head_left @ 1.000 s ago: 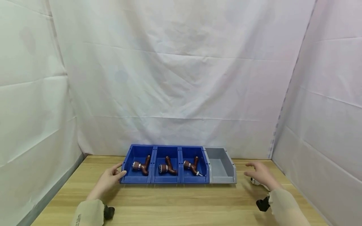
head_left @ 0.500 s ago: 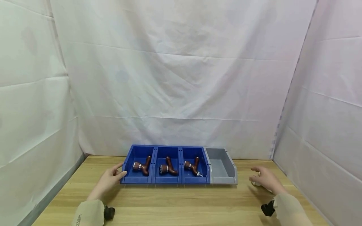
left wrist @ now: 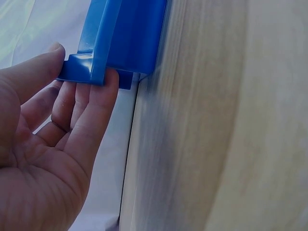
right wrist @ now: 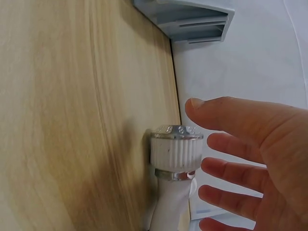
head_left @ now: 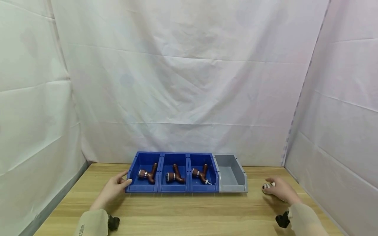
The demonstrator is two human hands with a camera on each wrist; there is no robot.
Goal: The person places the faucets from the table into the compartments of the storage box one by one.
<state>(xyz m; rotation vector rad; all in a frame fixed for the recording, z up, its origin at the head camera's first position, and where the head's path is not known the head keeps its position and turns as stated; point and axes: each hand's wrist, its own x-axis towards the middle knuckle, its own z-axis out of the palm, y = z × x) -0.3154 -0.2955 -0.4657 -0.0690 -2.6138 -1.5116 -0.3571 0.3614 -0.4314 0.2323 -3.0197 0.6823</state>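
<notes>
At the left end of the bin row, my left hand pinches the front corner of the outermost blue bin, thumb on one side and fingers on the other. My right hand is over a white pipe-like fitting with a ribbed collar and chrome-coloured end cap, lying on the table right of the bins. In the right wrist view its thumb and fingers are spread beside the fitting, with no grip visible. The fitting's far part is hidden by this hand in the head view.
Brown branched fittings of similar shape lie one in each blue bin. A grey bin with nothing visible inside ends the row on the right. White cloth hangs behind and at both sides of the wooden table.
My right hand has moved rightward, away from the grey bin, and is now over the white fitting. The left hand keeps its place on the blue bin.
</notes>
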